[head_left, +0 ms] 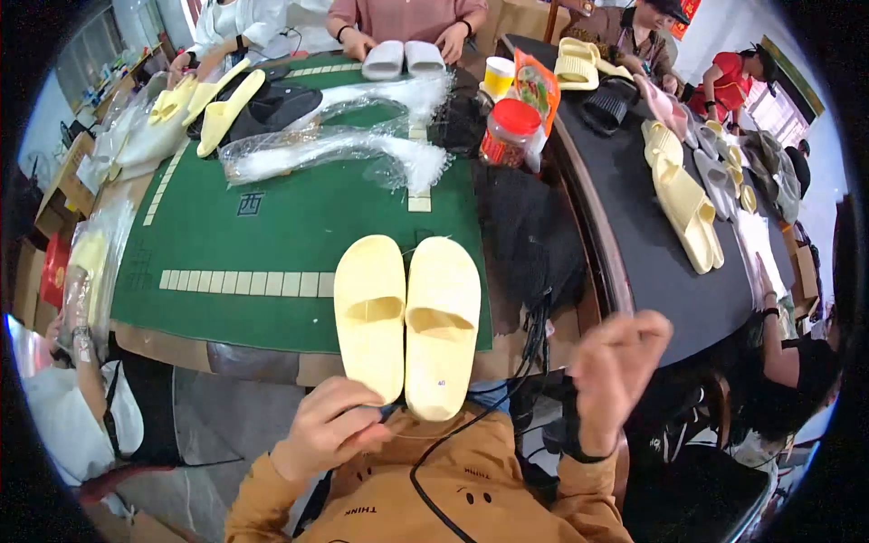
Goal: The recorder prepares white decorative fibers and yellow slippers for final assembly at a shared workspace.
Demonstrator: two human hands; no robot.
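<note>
A pair of pale yellow slide slippers lies side by side, soles down, the left slipper (369,271) and the right slipper (444,271) almost touching. Their toes rest on the green mat (226,317), and their heels reach past the table's near edge over my lap. My left hand (335,423) is at the left slipper's heel, fingers curled together; a thin pale strand seems to run from its fingertips. Well to the right of the slippers, my right hand (620,371) is raised, slightly blurred, with fingers bent inward. What either hand pinches is too small to make out.
Clear plastic bags (308,154), more yellow slippers (226,113), a red-lidded jar (511,131) and a yellow-white cup (498,77) stand farther back. Black cables (534,335) hang beside me. A co-worker's hands (453,41) touch grey slippers (403,60); more footwear (683,199) covers the right table.
</note>
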